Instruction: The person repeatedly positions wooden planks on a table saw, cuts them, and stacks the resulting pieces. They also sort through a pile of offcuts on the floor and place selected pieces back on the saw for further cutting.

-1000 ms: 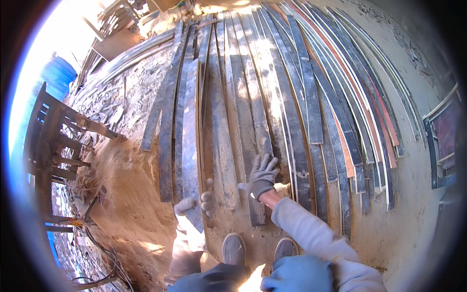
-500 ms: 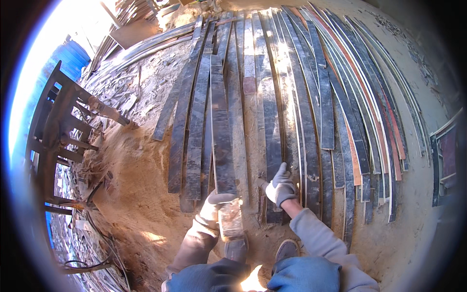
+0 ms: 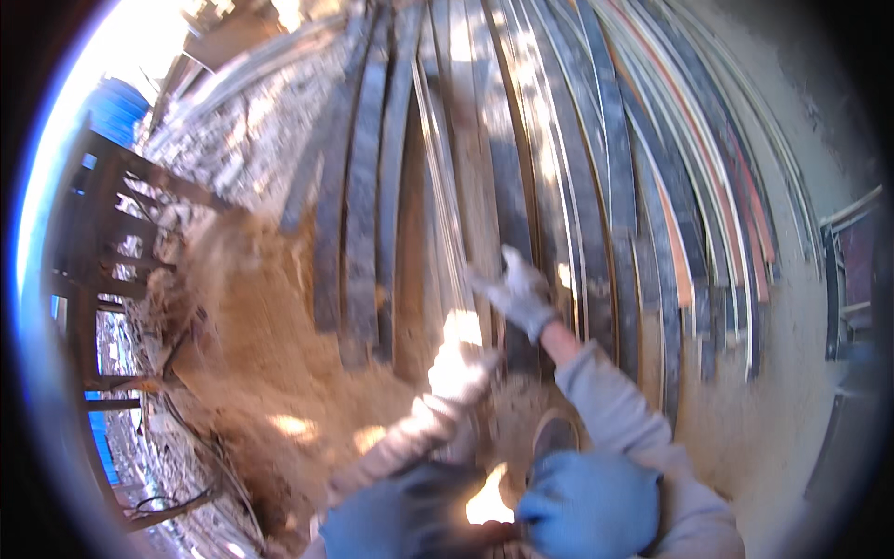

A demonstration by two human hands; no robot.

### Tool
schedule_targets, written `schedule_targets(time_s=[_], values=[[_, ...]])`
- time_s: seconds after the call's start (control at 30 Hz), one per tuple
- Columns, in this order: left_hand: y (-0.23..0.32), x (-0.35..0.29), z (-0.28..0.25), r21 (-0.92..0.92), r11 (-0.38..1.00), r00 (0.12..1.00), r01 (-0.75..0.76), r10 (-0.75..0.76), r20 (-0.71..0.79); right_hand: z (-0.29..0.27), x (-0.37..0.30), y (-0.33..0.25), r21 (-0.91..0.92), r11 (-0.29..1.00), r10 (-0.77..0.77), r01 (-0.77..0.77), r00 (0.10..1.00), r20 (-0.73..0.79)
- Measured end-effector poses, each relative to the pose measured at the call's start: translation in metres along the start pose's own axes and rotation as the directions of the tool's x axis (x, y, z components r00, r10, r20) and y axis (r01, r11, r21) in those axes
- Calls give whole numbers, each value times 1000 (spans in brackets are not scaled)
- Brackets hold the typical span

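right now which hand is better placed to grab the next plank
Right, probably. The right hand already rests on the dark planks, fingers spread. The left hand sits lower, at the plank ends, washed out by sun glare.

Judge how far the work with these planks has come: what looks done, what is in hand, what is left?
Done: many long planks lie side by side. In hand: the gloved right hand rests on one plank's end; the left hand is beside it, overexposed. Left: loose sawdust heaped alongside.
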State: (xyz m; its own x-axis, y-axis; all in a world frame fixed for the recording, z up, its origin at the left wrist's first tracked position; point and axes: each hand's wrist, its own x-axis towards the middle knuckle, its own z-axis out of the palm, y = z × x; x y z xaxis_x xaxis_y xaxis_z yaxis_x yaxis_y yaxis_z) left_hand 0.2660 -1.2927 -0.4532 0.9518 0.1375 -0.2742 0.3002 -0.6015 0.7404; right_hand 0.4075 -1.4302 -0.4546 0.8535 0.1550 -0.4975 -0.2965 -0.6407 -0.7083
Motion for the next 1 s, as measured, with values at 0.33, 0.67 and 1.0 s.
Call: schedule_targets(time_s=[0.33, 0.67, 1.0], values=[[18, -8, 0, -313, 909, 960, 275, -243, 138, 26, 16, -32, 357, 934, -83, 20, 984, 161], [-68, -17, 25, 4, 996, 990, -85, 84, 111, -61, -92, 62, 843, 451, 17, 293, 941, -337], [-1, 17, 98, -306, 483, 337, -820, 841, 424, -107, -218, 196, 756, 267, 635, 597, 482, -605]])
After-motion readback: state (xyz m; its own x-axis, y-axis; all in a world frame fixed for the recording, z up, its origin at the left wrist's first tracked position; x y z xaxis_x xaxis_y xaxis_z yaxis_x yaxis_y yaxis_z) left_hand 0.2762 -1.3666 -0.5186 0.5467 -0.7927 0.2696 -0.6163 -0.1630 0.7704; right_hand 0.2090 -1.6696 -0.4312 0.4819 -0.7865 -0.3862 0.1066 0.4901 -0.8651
